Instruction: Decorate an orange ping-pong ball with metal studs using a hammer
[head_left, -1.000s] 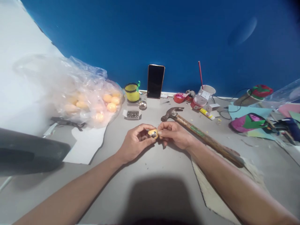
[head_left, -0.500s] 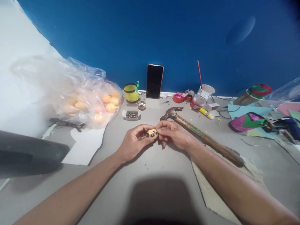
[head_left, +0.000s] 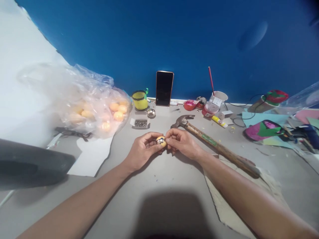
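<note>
Small orange ball (head_left: 161, 141) with a shiny metal piece on it

The ball is round, yellow-orange, with a silver-looking part on its near side; what this part is cannot be told. It is held a little above the grey desk (head_left: 154, 172), about the middle, nearer to the far edge, pinched between fingertips from both sides.

You get soft, even light from above, your own broad dim shadow on the grey tabletop (head_left: 171, 212), faint glare on the crumpled clear plastic bag (head_left: 82, 96), wide-angle bending at edges, blurred dark shape (head_left: 30, 164) at left.
</note>
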`<state>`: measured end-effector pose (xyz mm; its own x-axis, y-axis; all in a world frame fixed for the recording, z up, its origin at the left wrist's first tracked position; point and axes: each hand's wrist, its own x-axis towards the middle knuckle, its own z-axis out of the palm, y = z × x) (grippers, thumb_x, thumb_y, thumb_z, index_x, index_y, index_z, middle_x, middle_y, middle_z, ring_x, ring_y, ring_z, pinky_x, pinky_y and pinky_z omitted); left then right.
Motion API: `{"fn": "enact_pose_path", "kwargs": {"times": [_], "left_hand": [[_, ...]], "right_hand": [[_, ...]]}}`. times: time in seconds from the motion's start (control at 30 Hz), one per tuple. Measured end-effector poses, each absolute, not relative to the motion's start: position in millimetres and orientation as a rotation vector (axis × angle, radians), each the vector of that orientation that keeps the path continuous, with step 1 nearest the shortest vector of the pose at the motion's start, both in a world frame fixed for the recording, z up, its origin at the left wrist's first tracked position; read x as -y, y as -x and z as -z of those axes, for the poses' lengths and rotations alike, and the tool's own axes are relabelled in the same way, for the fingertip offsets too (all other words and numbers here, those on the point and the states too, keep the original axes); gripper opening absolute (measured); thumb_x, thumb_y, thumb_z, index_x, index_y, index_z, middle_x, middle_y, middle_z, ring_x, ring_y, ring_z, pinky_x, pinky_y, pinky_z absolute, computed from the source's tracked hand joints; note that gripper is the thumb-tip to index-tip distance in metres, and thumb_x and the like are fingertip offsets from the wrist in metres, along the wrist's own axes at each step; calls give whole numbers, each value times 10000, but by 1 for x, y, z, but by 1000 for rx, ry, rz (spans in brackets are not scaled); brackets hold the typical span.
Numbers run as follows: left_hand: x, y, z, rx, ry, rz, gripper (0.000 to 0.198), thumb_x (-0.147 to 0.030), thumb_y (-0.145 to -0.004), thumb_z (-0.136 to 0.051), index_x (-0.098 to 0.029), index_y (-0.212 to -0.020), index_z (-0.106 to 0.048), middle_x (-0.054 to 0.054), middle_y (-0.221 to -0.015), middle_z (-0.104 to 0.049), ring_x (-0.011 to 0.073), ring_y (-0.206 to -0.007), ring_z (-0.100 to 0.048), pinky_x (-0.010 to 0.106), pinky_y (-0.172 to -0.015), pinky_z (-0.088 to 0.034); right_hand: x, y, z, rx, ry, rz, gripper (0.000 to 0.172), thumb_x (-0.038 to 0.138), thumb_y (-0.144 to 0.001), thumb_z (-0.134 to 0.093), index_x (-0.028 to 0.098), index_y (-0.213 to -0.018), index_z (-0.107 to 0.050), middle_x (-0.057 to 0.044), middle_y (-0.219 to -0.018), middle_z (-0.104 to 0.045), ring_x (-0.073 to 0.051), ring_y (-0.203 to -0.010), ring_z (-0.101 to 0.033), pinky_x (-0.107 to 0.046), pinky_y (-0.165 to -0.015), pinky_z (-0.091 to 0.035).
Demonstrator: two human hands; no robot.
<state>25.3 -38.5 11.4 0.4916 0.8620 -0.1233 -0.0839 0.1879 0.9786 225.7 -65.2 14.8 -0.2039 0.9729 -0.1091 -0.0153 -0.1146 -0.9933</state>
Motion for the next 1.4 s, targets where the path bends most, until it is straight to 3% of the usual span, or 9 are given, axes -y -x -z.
{"fn": "enact_pose_path", "kwargs": {"times": [0.33, 0.47, 0.8, 1.13, 1.4], "left_hand": [[39, -27, -13, -859, -1208, -824, 463, -382, -720, -908, -137, -1061, -711, 58, -879, -757, 191, -753, -726, 356, -741, -639], [38, -27, -15, -885, -1212, -867, 458, -379, -706, -913, -140, -1038, -709, 38, -836, -748, 182, -721, -716, 339, -719, -638], [40, -27, -8, -847, -1253, -883, 407, -344, -734, -898, -155, -1046, -717, 46, -915, -741, 195, -836, -705, 358, -767, -653], [44, -27, -12, -926, -1350, -885, 358, -343, -749, -867, -158, -1017, -719, 30, -860, -734, 180, -788, -681, 356, -748, -651], [42, -29, -14, -914, -1338, -890, 381, -364, -727, -877, -154, -998, -712, 31, -858, -720, 180, -782, -673, 349, -731, -636]], "right_hand": [[65, -219, -16, 1213, 1218, -1417, 243, 376, -756, -789, 179, -805, -656, 12, -623, -656, -105, -512, -571, -223, -485, -444], [69, -213, -19, 1232, 1219, -1395, 194, 333, -753, -768, 177, -749, -653, -9, -633, -678, -139, -584, -627, -251, -552, -470], [70, -215, -22, 1533, 1331, -818, 59, 248, -821, -749, 209, -784, -726, -23, -817, -722, -170, -780, -632, -288, -715, -458], [70, -215, -22, 1528, 1366, -852, 69, 177, -808, -752, 209, -748, -739, -19, -785, -732, -169, -749, -640, -298, -720, -455], [68, -214, -23, 1473, 1379, -943, 95, 268, -790, -748, 194, -737, -719, -23, -773, -737, -166, -719, -639, -283, -685, -461]]}}
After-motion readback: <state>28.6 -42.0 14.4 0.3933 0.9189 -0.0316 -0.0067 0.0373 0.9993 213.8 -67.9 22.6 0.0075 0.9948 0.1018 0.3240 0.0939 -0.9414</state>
